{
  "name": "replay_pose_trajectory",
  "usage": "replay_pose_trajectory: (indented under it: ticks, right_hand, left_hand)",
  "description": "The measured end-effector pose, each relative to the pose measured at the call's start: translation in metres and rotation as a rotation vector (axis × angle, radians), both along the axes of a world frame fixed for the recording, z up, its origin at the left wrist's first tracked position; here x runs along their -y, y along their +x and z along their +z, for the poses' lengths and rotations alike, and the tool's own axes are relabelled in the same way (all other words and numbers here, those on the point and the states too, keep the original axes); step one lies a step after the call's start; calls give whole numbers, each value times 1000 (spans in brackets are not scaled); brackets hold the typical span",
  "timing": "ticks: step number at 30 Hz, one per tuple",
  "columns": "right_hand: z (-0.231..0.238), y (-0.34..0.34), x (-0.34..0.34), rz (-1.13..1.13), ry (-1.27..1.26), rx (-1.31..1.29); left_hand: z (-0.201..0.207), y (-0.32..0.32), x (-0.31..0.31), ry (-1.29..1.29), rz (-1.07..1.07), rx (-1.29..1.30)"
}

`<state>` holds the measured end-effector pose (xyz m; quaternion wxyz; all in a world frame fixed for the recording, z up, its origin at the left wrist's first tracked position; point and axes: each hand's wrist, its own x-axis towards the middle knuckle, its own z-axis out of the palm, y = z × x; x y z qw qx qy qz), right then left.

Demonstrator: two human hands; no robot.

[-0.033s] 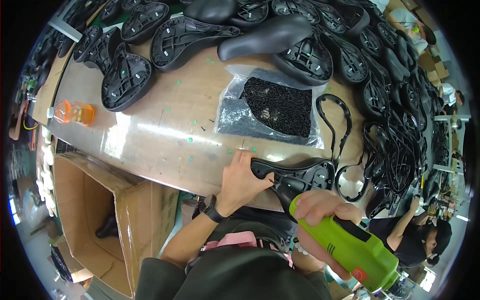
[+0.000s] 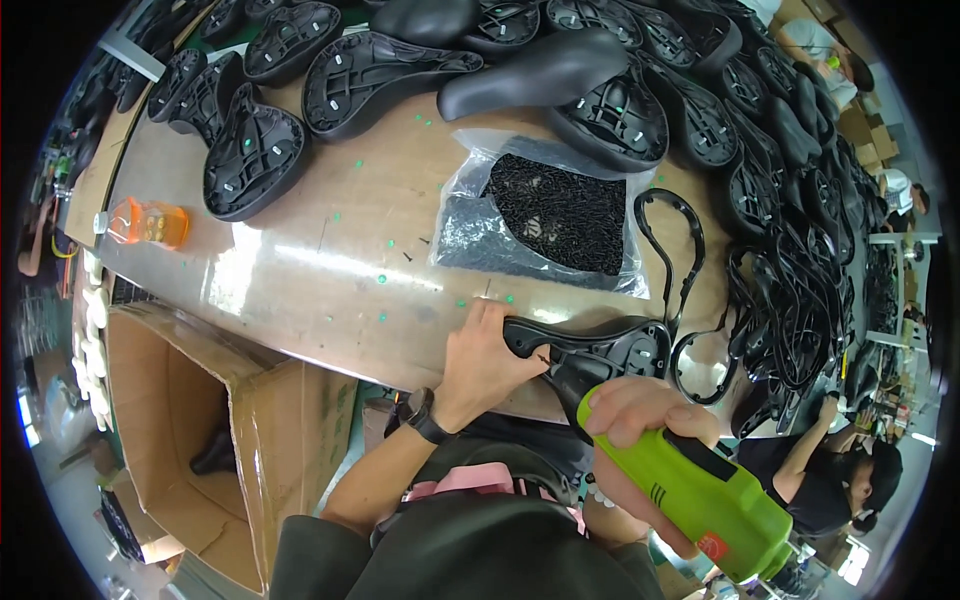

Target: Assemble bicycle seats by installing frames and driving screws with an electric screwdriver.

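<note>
Your left hand (image 2: 488,352) is grasping the saddle (image 2: 615,352) at the worktop's (image 2: 320,210) near edge, right hand (image 2: 640,415) gripping the green driver (image 2: 735,515); tilting could cause slipping.

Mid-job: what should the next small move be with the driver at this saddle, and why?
I'd probably ease the left thumb slightly clear before running the green driver. The left hand holds the narrow end of the black saddle, and the right hand holds the driver with its dark nose close beside that thumb.
</note>
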<state>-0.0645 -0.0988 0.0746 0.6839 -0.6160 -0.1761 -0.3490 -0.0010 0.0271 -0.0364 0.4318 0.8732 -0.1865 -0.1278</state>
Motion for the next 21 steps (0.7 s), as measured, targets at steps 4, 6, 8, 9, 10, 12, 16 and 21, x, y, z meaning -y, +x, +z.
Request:
replay_pose_trajectory:
  ticks: [4, 6, 8, 9, 10, 12, 16, 21]
  right_hand:
    - [-14, 9, -6, -5, 64, -22]
    - [-9, 7, -11, -8, 128, -121]
    - [-9, 6, -13, -11, 192, -219]
    - [-10, 6, -13, -25, 158, -255]
    - [-12, 7, -13, -39, 124, -291]
    - [-18, 8, -12, -20, 124, -296]
    - [-28, 19, -20, 11, 205, -148]
    - [-41, 19, -13, 168, 86, -161]
  left_hand:
    - [-11, 2, 1, -85, -8, 65]
    - [-13, 4, 1, -142, -18, 115]
    - [-15, 4, 1, -160, -10, 117]
    - [-15, 4, 0, -178, -4, 120]
    - [-15, 3, 0, -177, -2, 119]
    - [-12, 4, 0, -166, 4, 104]
    - [-9, 3, 1, -186, 9, 84]
    - [-15, 4, -2, -169, -14, 101]
